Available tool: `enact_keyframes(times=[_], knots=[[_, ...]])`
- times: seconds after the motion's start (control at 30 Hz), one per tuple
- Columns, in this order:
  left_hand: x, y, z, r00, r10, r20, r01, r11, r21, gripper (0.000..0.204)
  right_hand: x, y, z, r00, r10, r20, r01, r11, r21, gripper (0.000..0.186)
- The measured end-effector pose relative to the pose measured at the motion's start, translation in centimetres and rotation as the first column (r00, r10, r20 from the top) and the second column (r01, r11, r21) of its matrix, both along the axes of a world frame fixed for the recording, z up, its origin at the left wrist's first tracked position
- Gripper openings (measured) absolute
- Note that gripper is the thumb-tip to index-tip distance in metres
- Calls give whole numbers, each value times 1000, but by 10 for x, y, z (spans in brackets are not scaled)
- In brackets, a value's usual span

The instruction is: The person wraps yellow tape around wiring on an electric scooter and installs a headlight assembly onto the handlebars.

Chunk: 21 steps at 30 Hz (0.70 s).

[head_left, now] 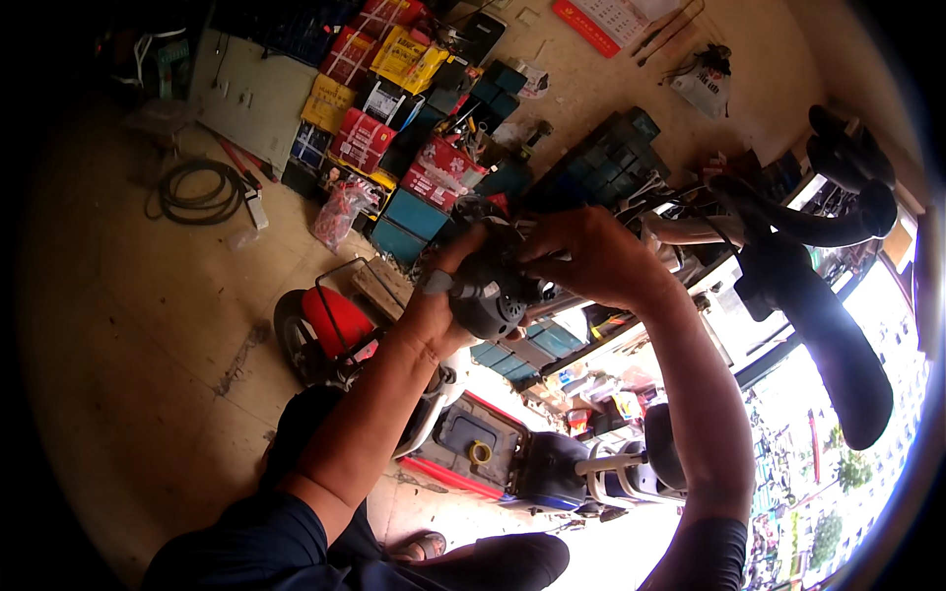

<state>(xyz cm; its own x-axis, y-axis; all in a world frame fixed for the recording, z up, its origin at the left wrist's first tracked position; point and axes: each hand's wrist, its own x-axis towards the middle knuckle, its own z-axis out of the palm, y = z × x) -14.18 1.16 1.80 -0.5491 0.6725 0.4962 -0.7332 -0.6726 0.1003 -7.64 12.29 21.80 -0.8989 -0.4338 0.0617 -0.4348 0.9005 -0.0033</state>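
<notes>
A dark, rounded plastic housing with a ring of small holes at its lower end is held up in front of me. My left hand is wrapped around it from the left and beneath, fingers closed. At its upper right side, my right hand has its fingers bent together in a pinch against the part. Whatever lies between those right fingertips is hidden. Several dark pieces at the housing's top are too shadowed to make out.
Below the hands stands a scooter with a red-edged footboard, a yellow tape roll on it. Stacked battery boxes line the wall. A black cable coil lies on the floor at left. Black handlebar-like parts jut in at right.
</notes>
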Motion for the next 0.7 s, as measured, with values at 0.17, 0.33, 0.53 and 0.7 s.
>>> enact_keyframes(times=[0.17,0.33,0.53,0.7], knots=[[8,-3,8,1000,-2,-29,1,1000,-14,53,3,4,-5,990,42,-132,-34,997,69,14],[9,-11,20,987,139,-80,-144,988,-60,56,-2,-11,0,962,-223,-154,211,973,-94,18],[2,-8,16,985,174,-17,-175,975,-134,58,-5,5,2,994,-25,-104,33,997,75,22],[-1,-10,21,985,169,20,-166,981,-105,57,-2,13,-1,996,-43,-83,34,993,-109,23]])
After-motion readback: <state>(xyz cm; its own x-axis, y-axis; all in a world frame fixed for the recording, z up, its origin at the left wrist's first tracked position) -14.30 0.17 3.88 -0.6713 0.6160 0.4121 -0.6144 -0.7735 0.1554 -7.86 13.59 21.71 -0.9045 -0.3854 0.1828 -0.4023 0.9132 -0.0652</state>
